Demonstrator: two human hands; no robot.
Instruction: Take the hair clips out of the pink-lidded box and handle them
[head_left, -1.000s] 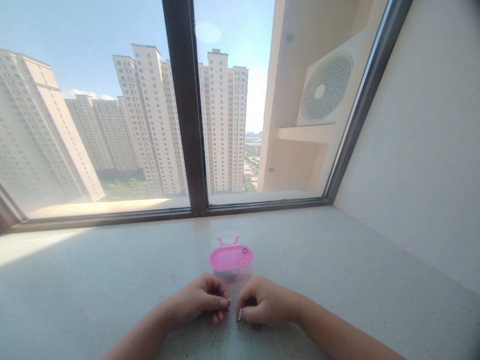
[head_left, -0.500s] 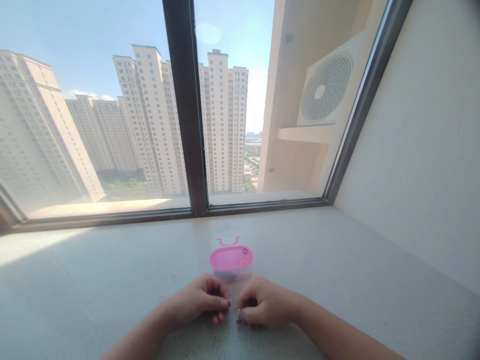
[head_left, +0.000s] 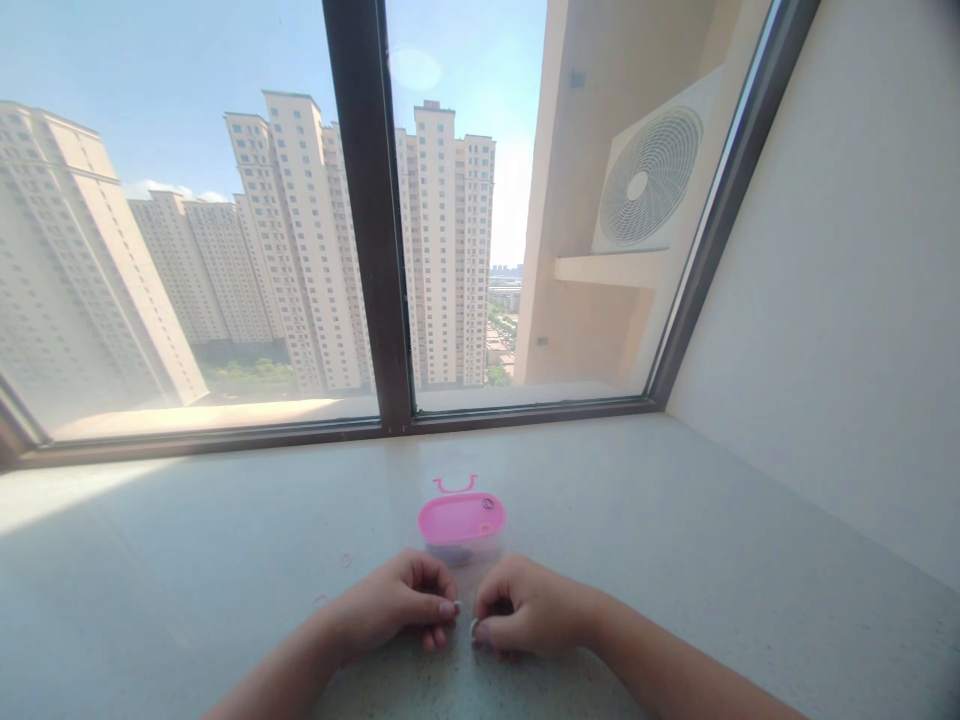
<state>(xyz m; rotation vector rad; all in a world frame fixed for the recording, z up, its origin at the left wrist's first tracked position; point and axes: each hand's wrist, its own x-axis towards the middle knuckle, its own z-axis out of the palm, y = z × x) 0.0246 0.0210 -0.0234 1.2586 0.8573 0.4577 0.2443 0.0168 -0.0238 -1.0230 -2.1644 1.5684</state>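
On the pale sill, my left hand (head_left: 416,600) is closed in a pinch, with a tiny pale piece (head_left: 458,606) showing at the thumb and fingertip. My right hand (head_left: 521,608) faces it across a narrow gap, its thumb and finger pressed on a small pale curved piece (head_left: 474,629), perhaps part of a little ring. Both pieces are too small to name surely. Just beyond the hands sits an oval clear box with a pink lid (head_left: 454,520); its lower front is partly covered by my fingers. A dark little ring (head_left: 488,504) and an orange-pink one (head_left: 485,527) lie on the lid.
A loose pink handle (head_left: 455,489) lies behind the box. Thin pink rings (head_left: 346,560) are left of my left hand, one by the wrist. The window frame (head_left: 397,428) bounds the sill at the back, and a white wall (head_left: 840,350) stands at the right.
Both hands hold nearly the same pose. The right fingertips have turned the small curved piece very slightly; the box, handle and rings have stayed put.
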